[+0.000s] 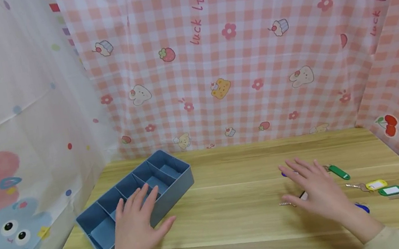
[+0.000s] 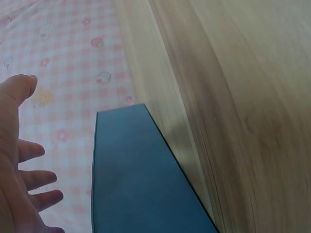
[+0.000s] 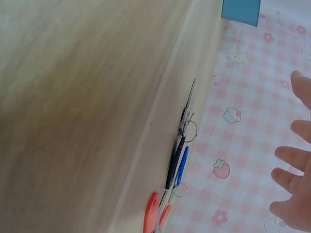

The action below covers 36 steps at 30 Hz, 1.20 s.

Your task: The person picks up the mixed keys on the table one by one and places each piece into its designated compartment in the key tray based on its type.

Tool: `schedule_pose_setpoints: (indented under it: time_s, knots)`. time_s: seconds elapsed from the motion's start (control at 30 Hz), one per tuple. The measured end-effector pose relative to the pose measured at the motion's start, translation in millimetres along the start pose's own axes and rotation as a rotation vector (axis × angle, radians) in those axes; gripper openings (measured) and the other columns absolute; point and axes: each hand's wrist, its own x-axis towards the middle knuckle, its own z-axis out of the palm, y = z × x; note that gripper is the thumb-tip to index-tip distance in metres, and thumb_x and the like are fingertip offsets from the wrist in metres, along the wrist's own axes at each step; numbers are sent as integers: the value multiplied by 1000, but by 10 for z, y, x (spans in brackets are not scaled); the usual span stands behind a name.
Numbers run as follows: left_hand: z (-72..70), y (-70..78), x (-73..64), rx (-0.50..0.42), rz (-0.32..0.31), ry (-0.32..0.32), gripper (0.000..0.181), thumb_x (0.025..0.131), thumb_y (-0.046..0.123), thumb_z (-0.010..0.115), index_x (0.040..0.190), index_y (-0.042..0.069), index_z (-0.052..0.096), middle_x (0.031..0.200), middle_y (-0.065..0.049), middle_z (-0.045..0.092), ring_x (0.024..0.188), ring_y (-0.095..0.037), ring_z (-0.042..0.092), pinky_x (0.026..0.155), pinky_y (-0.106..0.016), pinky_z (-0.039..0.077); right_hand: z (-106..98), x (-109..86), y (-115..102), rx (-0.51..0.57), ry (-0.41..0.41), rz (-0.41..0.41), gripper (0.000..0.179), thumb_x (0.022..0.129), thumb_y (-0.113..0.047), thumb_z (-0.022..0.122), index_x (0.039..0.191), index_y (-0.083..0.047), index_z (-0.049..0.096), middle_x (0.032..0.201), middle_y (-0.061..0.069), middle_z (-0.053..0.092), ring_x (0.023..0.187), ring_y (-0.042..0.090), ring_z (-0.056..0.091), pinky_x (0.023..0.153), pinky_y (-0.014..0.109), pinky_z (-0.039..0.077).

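Observation:
My left hand hovers with spread fingers over the near side of a blue-grey compartment box, overlapping its front wall in the head view. The left wrist view shows the box's side beside the fingers, which hold nothing. To the right, my right hand, fingers apart and holding nothing, is above a scatter of keys with plastic tags and hides some of them. Around it lie a green tag, a blue tag and a key with a yellow tag.
A second green tag with a key lies farther right. In the right wrist view a black tag, a blue tag and a red tag lie on the wooden table. Checked cloth hangs behind the table.

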Motion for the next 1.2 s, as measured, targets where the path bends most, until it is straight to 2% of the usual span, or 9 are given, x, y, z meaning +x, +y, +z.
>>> schedule_pose_setpoints:
  time_s: [0.33, 0.43, 0.53, 0.63, 0.7, 0.87, 1.0, 1.2]
  knots:
    - [-83, -124, -10, -23, 8, 120, 73, 74, 52, 78, 132, 8, 63, 135, -17, 58, 122, -38, 52, 100, -69, 30, -10, -25, 121, 13, 54, -10, 76, 78, -37, 83, 143, -13, 54, 139, 19, 55, 131, 43, 43, 109, 65, 24]
    - [-104, -175, -21, -33, 7, 152, 73, 73, 50, 79, 130, 8, 64, 133, -17, 59, 118, -39, 53, 99, -69, 31, -13, -36, 171, 6, 80, -22, 72, 79, -40, 82, 141, -12, 57, 136, 18, 57, 129, 43, 45, 106, 64, 28]
    - [-131, -230, -35, -48, -1, 183, 73, 71, 47, 81, 129, 6, 64, 131, -17, 61, 115, -41, 54, 98, -68, 33, -20, -49, 216, 3, 105, -34, 68, 84, -50, 75, 137, -9, 60, 134, 18, 59, 126, 42, 47, 105, 62, 31]
    - [-160, -284, -52, -65, -30, 199, 72, 71, 44, 83, 128, 5, 65, 129, -18, 62, 113, -42, 54, 95, -68, 34, -30, -60, 255, 12, 124, -38, 68, 88, -57, 67, 135, -8, 61, 132, 18, 60, 123, 41, 50, 102, 61, 34]
    - [-186, -317, -61, -74, -53, 203, 71, 70, 41, 84, 127, 4, 65, 127, -18, 63, 113, -43, 55, 94, -68, 35, -44, -62, 268, 16, 130, -37, 65, 87, -52, 71, 134, -8, 61, 131, 18, 61, 122, 41, 50, 99, 62, 36]
    - [-245, -407, -88, -105, -98, 207, 70, 68, 37, 88, 124, 2, 66, 123, -20, 65, 110, -43, 58, 92, -67, 38, -82, -67, 286, 49, 145, -25, 65, 73, -23, 85, 132, -6, 62, 129, 17, 61, 119, 41, 51, 93, 64, 39]
    - [-293, -476, -113, -144, -136, 190, 69, 68, 32, 89, 124, -1, 65, 121, -23, 65, 110, -44, 58, 91, -64, 42, -108, -77, 319, 71, 153, -14, 67, 71, -19, 87, 131, -5, 62, 128, 16, 62, 118, 40, 52, 93, 62, 39]
    - [-371, -552, -154, -261, -238, 117, 70, 73, 29, 89, 129, -3, 60, 127, -26, 61, 115, -46, 54, 92, -62, 43, -146, -98, 382, 74, 162, 10, 69, 69, -16, 88, 132, -7, 62, 126, 15, 63, 115, 38, 54, 91, 59, 42]
